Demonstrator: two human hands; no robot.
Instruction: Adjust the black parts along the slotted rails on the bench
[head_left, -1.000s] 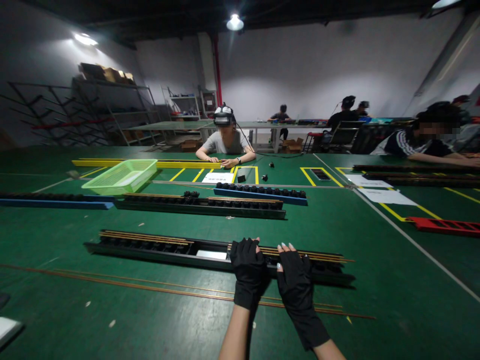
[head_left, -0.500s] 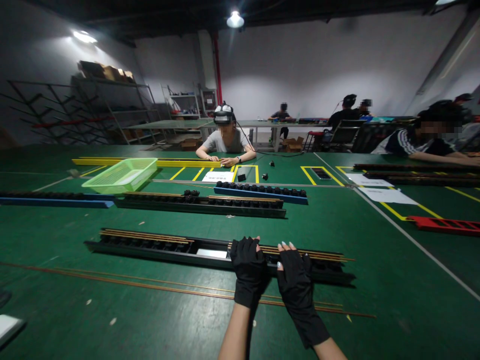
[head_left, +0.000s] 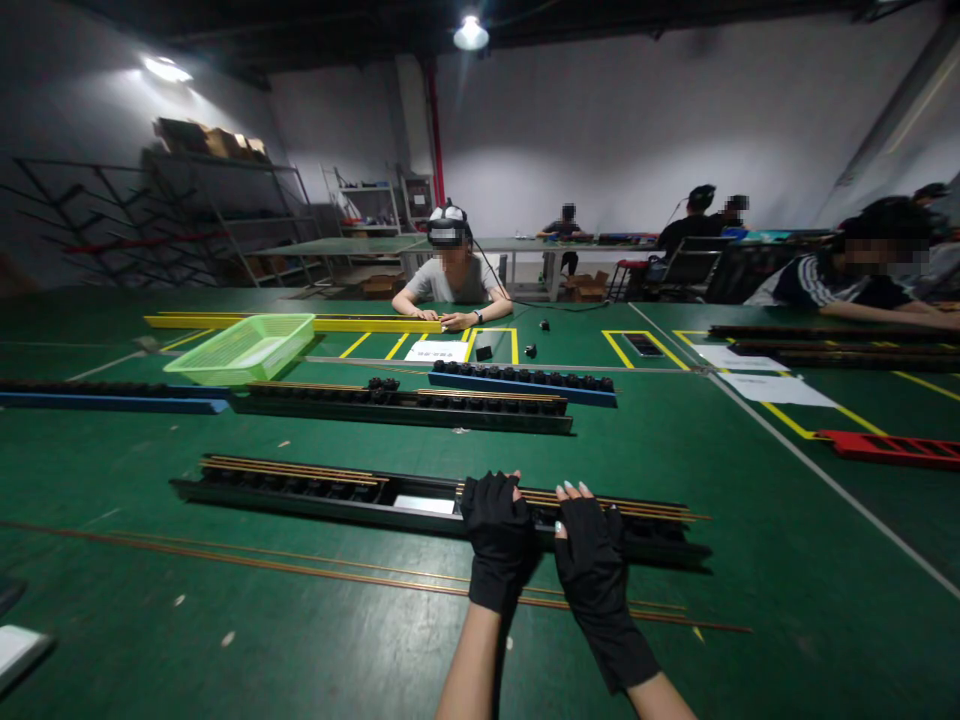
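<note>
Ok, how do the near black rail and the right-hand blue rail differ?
The black rail looks longer than the blue rail. The black rail's rods leave a gap; the blue rail's black parts look unbroken. The left hand and right hand touch the black rail, not the blue rail. Both lie on the table.

The left hand [head_left: 495, 530], gloved in black with fingertips bare, lies back upward just right of the frame's centre, below mid-height, its fingers bent. The right hand [head_left: 589, 540], gloved alike, lies farther right, near but apart, pale nails toward the top, thumb on its left side. The left forearm [head_left: 469, 660] rises nearly straight from the bottom edge; the right forearm [head_left: 660, 697] slants up leftward.
</note>
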